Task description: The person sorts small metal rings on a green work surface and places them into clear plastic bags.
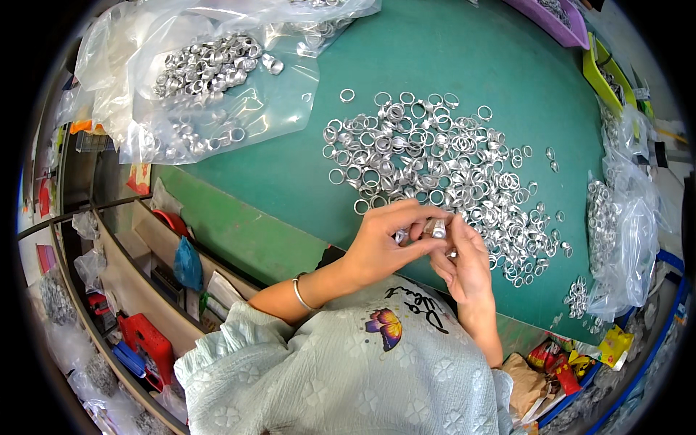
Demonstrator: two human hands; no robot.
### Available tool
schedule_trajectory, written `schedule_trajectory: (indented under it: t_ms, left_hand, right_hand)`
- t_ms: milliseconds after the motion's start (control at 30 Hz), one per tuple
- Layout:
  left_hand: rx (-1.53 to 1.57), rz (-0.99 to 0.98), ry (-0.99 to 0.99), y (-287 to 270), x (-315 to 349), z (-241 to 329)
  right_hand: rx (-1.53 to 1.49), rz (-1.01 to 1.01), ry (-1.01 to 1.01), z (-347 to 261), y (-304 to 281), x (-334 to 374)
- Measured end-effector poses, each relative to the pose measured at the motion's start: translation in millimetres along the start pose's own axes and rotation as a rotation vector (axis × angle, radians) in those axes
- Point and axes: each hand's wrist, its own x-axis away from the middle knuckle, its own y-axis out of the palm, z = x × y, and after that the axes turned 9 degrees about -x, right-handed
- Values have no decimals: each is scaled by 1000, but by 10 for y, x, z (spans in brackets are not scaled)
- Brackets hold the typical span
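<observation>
At the near edge of the green table, my two hands meet in front of my body. My left hand (391,235) is closed, with thumb and forefinger pinching a silver metal ring (438,229); more silver metal shows inside its curled fingers. My right hand (464,259) is closed as well, its fingertips against the left ones beside that ring. A bit of metal shows below its fingers, but what it grips is mostly hidden. Just beyond both hands spreads a large loose pile of silver rings (406,148).
A clear plastic bag (290,109) of rings lies at the far left, another bag (634,217) along the right edge. Purple (554,25) and green (602,76) bins stand at the far right. Open drawers (156,268) sit to my left; snack packets (558,362) lie at lower right.
</observation>
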Motion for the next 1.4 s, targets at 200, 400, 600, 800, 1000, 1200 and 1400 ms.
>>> schedule_trajectory:
  t_ms: [200, 400, 600, 800, 1000, 1200, 1400]
  left_hand:
    - [1015, 24, -601, -382, 163, -60]
    - [211, 70, -522, -338, 494, -242]
    - [-482, -70, -200, -8, 564, -218]
    - [-550, -191, -106, 321, 234, -363]
    - [-354, -74, -72, 310, 189, -267]
    - [489, -45, -557, -55, 320, -192]
    - [698, -60, -599, -99, 335, -252]
  right_hand:
    - [776, 215, -572, -1, -168, 32]
    - [1424, 232, -1048, 242, -55, -27]
    - [1743, 164, -956, 368, -81, -247]
    - [1738, 357, -990, 232, -197, -200]
    - [1713, 493, -1020, 9, -233, -154]
    - [1764, 420, -968, -41, 214, -400]
    - [1206, 393, -722, -138, 41, -476]
